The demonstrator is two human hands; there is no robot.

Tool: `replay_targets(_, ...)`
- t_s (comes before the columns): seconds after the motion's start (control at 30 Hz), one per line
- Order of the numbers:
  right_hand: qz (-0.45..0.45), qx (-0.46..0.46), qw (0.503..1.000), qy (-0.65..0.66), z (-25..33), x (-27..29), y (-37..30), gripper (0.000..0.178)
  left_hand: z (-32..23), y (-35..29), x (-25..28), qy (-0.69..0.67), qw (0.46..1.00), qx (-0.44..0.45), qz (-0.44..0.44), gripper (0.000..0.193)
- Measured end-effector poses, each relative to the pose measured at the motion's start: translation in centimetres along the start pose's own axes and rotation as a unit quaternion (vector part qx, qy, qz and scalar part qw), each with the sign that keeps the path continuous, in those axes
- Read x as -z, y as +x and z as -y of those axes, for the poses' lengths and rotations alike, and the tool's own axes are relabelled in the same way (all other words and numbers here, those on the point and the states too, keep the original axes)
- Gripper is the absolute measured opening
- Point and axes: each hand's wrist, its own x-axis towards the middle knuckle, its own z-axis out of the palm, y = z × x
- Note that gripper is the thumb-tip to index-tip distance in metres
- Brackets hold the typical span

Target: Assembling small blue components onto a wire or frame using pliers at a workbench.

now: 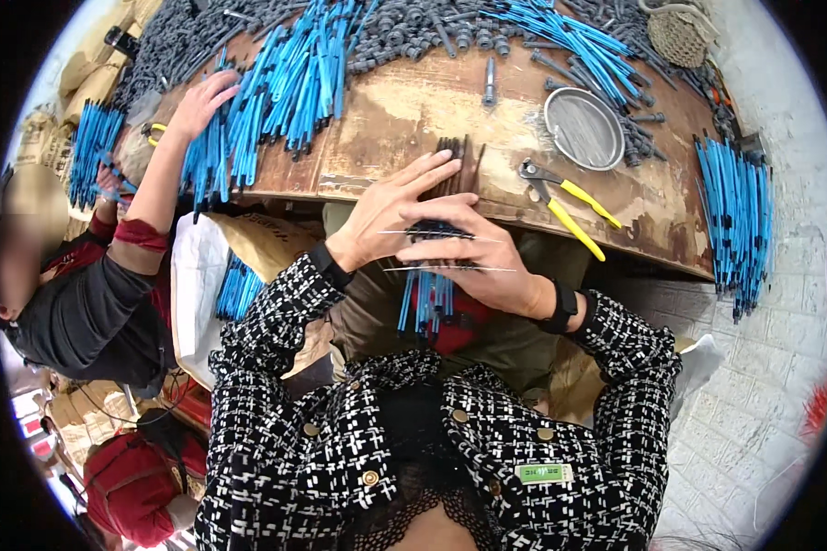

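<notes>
Worktop (386, 119): wood, scuffed, finish worn patchy. Blue rods (418, 298): plastic in appearance, smooth, slightly glossy. Grey fittings (409, 32): plastic-looking, matt. Pliers (537, 176): dull metal head; yellow grips (575, 230) smooth, plastic-looking. Round dish (583, 131): metallic, dull grey. Pouch (680, 37): coarse knitted cord. Jacket (285, 459): rough-textured woven cloth. Wall (753, 395): painted brick, uneven.

Worn wooden table (386, 101), white wall (772, 367), seemingly brick

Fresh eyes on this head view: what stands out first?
The bright blue rods heaped on the left of the table, against grey parts along its far side. Then the yellow-handled pliers at its near edge, right of centre. Mid-frame, the person's left hand and right hand lie across a dark-ended bundle.
</notes>
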Motion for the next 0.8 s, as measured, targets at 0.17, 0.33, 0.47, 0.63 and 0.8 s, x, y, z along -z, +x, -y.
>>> replay_targets(0.17, -0.003, 0.006, 1.000, -0.009, 0.1, 0.5, -0.1, 0.035, 0.0, 1.1, -0.9, 0.014, 1.000, -0.011, -0.017, 0.057)
replay_targets(0.33, -0.001, -0.004, 1.000, -0.007, 1.2, 0.2, 0.5, 0.023, -0.8, 0.6, 0.4, -0.015, 0.999, -0.026, -0.015, 0.056)
replay_targets(0.47, 0.015, -0.055, 0.998, -0.004, 1.6, -0.3, 1.2, 0.022, 0.8, 0.2, -0.4, 0.019, 0.999, -0.036, -0.010, 0.062)
replay_targets(0.63, -0.142, 0.045, 0.987, 0.055, 1.1, -1.0, 0.6, 0.018, 0.6, 0.6, -0.1, 0.051, 0.998, -0.031, 0.007, 0.069)
replay_targets(0.8, -0.169, -0.201, 0.957, -0.120, 1.1, 10.0, 0.6, 0.024, -0.3, -0.1, 1.3, 0.068, 0.997, -0.018, 0.023, 0.066)
